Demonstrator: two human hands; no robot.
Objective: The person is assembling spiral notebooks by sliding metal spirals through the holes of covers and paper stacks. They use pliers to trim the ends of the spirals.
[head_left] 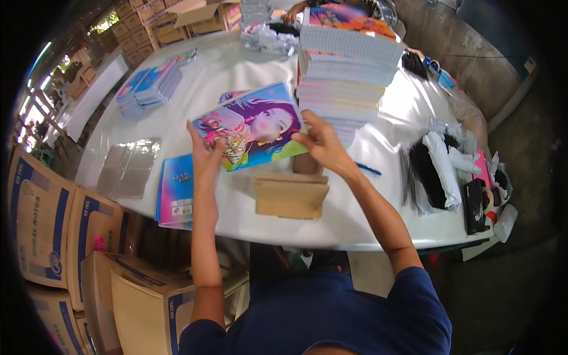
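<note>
Together, two hands (208,151) (324,143) with a grip on one notebook (251,131), one tall stack (346,77) beyond.

The fingers of the left hand (207,149) and right hand (321,142) were partly hidden behind the notebook (254,131) they held, which also covered most of a purplish item (232,95) showing too little to identify. The left forearm (206,219) hid the right side of a blue-and-pink notebook (173,192). Beyond the tall stack (349,71), a co-worker's hand (291,15) was blurred, the person mostly out of view, while the dark rim cut off the cartons (41,219) at left.
</note>
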